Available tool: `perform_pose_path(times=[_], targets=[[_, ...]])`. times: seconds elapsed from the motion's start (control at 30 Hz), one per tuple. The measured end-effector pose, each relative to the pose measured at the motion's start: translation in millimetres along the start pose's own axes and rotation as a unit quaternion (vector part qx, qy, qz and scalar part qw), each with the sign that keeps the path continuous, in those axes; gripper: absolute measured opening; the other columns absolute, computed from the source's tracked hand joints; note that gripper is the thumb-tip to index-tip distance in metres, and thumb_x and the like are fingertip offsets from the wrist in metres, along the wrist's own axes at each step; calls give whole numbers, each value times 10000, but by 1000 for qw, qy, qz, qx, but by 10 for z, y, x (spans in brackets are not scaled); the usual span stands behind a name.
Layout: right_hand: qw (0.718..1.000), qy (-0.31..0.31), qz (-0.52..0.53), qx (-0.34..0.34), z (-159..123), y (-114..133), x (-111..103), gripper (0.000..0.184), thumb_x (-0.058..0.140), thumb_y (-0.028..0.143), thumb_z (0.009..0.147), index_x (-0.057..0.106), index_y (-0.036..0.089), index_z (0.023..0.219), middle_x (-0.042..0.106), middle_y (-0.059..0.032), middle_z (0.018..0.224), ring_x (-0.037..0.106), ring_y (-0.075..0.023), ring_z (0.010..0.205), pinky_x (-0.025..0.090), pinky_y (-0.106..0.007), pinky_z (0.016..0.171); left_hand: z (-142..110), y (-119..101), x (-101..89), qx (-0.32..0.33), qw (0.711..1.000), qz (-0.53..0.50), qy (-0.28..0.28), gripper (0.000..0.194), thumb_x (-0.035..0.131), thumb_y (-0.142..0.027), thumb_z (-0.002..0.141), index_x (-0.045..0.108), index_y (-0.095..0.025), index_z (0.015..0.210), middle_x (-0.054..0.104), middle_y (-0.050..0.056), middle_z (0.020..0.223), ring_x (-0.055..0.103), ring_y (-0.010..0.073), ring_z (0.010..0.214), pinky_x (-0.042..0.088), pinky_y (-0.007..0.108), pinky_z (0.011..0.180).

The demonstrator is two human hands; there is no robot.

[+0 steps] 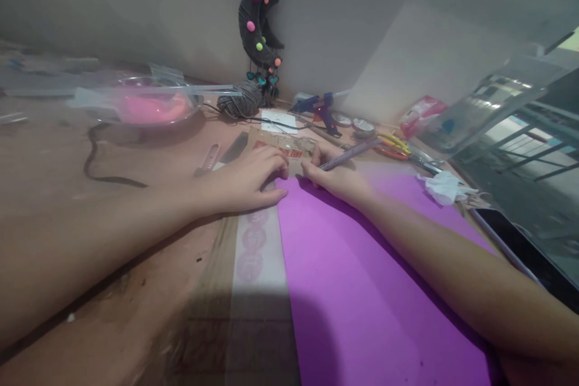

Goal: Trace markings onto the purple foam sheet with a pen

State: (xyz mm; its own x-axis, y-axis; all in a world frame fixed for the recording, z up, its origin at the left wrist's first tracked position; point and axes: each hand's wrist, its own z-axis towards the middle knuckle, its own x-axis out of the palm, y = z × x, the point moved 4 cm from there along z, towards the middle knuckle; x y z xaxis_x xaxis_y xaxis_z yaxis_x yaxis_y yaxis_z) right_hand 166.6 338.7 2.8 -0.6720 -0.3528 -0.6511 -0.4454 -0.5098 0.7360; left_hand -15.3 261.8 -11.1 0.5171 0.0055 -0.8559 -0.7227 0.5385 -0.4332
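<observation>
A sheet of purple paper (362, 289) lies on top of a brown paper piece with a pale printed strip (253, 247). My left hand (265, 172) rests at the sheet's far left corner, fingers bent and thumb apart, gripping nothing. My right hand (337, 180) is closed round a pen (350, 154) that slants up to the right. Its fingertips are near the far edge of the purple sheet; the pen's tip is hidden behind them. The right forearm crosses above the sheet.
Behind my hands are a ball of grey yarn (239, 100), a blue glue gun (321, 110) and orange-yellow pliers (393, 146). A pink cutter (211, 157) lies left, near a bowl with pink material (151, 107). Crumpled tissue (446, 187) and a phone (527, 253) are right.
</observation>
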Motion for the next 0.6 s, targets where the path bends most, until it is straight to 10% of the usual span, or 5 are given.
perform_pose_path(times=[0.6], targets=[[1000,-7,-15,-7,10,-8,-7,301,634,379,868,415,256,703,549,66,559,520,-119,538,369,-275,567,-6,10,17,2,1000,7,5,262,544,-442,945,577,-202,1044,652,122,1193,592,309,1174,472,482,1043]])
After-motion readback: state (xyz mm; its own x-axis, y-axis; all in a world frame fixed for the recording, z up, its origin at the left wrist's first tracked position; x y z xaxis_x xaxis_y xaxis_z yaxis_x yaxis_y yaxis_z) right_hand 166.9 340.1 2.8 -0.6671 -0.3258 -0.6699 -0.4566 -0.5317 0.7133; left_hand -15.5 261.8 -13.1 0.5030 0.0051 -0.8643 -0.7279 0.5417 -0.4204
